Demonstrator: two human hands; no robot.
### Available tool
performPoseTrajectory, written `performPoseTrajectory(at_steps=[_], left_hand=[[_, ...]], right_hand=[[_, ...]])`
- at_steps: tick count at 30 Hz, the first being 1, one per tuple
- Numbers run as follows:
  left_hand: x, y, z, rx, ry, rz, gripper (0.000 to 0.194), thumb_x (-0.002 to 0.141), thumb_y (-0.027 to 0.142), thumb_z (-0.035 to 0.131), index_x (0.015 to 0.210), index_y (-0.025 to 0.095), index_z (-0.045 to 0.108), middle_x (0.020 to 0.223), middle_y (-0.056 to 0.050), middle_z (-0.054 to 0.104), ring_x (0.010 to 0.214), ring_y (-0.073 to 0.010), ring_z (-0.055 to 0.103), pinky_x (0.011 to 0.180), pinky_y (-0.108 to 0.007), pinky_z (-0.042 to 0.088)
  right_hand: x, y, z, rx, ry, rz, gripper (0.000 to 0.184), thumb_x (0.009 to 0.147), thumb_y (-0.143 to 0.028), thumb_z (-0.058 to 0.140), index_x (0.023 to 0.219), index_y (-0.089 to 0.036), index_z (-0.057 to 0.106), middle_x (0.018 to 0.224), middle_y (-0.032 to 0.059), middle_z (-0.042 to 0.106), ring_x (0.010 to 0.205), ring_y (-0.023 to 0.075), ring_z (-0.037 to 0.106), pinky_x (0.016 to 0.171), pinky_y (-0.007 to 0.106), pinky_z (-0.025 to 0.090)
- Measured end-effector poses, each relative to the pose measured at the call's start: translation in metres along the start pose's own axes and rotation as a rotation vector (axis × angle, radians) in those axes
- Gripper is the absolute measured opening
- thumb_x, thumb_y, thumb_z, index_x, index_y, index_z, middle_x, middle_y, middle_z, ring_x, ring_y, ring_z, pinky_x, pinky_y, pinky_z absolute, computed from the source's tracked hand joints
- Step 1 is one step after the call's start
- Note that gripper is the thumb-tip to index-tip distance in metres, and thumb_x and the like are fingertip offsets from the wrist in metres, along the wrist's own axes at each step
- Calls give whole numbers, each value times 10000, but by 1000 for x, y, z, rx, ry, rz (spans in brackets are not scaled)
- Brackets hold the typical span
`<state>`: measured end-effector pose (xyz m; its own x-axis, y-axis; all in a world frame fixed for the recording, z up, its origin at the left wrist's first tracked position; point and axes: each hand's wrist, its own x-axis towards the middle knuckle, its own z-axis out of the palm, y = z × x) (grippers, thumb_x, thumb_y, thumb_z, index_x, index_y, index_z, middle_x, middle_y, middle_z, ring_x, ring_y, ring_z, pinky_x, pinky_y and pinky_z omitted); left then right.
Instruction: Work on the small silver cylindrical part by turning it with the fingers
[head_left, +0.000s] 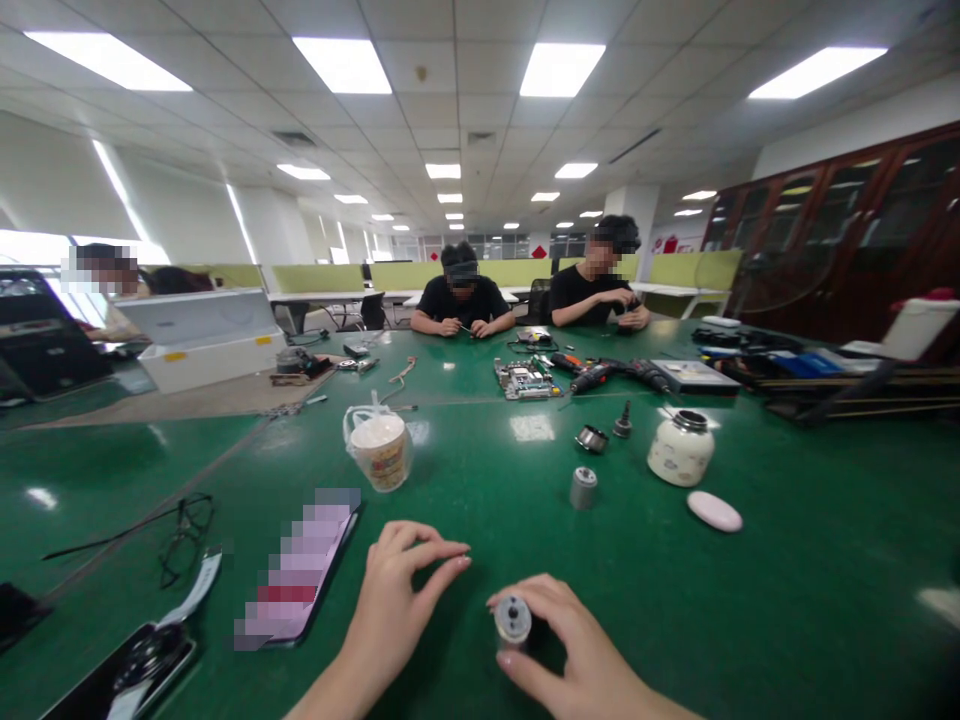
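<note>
My right hand curls its thumb and fingers around a small silver metal motor can, whose round end with a dark centre hole faces up. To the left, my left hand is raised above the green table, thumb and index fingertips brought together in a pinch. Whatever may be between those fingertips is too small to make out. A second silver motor can stands upright beyond my right hand. Behind it are an open metal ring-shaped part and a dark part with an upright shaft.
A paper cup in a plastic bag and a phone lie left; glasses and a watch are farther left. At right are a cream jar and pink oval. Circuit boards, power drills and two seated people are beyond.
</note>
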<state>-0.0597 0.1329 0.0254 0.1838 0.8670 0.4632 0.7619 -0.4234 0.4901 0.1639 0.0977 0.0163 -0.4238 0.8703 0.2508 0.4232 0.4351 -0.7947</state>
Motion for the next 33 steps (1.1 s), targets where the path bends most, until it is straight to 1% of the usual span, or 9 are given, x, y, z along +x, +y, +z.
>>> performPoseTrajectory(at_steps=[3, 6, 15, 17, 20, 22, 23, 28, 33], left_hand=[[-6, 27, -1, -157, -45, 100, 104, 878, 306, 705, 954, 312, 776, 902, -22, 731, 962, -259, 591, 847, -402, 442], [-12, 42, 2, -257, -73, 155, 81, 884, 286, 703, 944, 288, 759, 904, -11, 761, 963, -246, 622, 873, -388, 439], [-15, 46, 8, -278, -112, 211, 84, 906, 251, 668, 945, 254, 743, 889, -17, 756, 901, -219, 663, 827, -348, 452], [-19, 45, 9, -276, -121, 221, 150, 916, 258, 650, 1052, 267, 714, 972, -28, 745, 941, -221, 652, 836, -347, 462], [-27, 38, 14, -293, -112, 209, 495, 859, 319, 722, 1321, 280, 552, 1175, -60, 697, 1055, -242, 627, 897, -363, 480], [-32, 32, 20, -302, -103, 181, 666, 811, 352, 772, 1397, 280, 465, 1215, -74, 682, 1080, -252, 623, 920, -376, 488], [-34, 30, 22, -305, -108, 165, 664, 805, 356, 778, 1390, 282, 473, 1202, -72, 688, 1078, -253, 626, 921, -380, 492], [-33, 27, 27, -314, -166, 125, 379, 811, 354, 773, 1160, 254, 667, 1103, -65, 720, 1044, -257, 637, 895, -384, 509], [-31, 32, 24, -320, -186, 92, 354, 801, 379, 780, 1119, 254, 690, 1065, -58, 735, 1018, -258, 643, 886, -384, 507]], right_hand=[[0, 1, 1, 27, 4, 9, 268, 782, -204, 693, 1050, -202, 690, 1038, 82, 692, 998, 271, 616, 913, 428, 474], [0, 3, 1, 46, 11, 0, 197, 795, -225, 695, 990, -201, 698, 998, 77, 692, 973, 268, 618, 885, 417, 487], [-2, 6, 5, 32, 48, -76, 318, 774, -143, 651, 1084, -208, 679, 1026, 85, 699, 984, 262, 637, 891, 422, 515], [-4, 8, 4, 31, 83, -107, 431, 736, -109, 626, 1156, -202, 641, 1103, 104, 690, 1044, 276, 631, 937, 448, 503], [-7, 10, -2, 80, 181, -128, 560, 731, -85, 565, 1279, -197, 541, 1218, 127, 657, 1146, 277, 609, 1022, 471, 460], [-5, 7, -8, 114, 231, -111, 500, 780, -99, 550, 1269, -200, 536, 1176, 118, 675, 1118, 257, 629, 1013, 448, 473], [-3, 5, -11, 116, 241, -108, 434, 805, -117, 559, 1230, -204, 561, 1135, 109, 689, 1091, 249, 640, 996, 432, 486], [8, -10, -20, 12, 173, -132, 105, 835, -215, 665, 931, -223, 707, 986, 74, 718, 1067, 259, 628, 961, 428, 491], [12, -15, -22, -4, 187, -105, 36, 804, -204, 725, 832, -223, 735, 910, 56, 732, 983, 244, 660, 924, 428, 506]])
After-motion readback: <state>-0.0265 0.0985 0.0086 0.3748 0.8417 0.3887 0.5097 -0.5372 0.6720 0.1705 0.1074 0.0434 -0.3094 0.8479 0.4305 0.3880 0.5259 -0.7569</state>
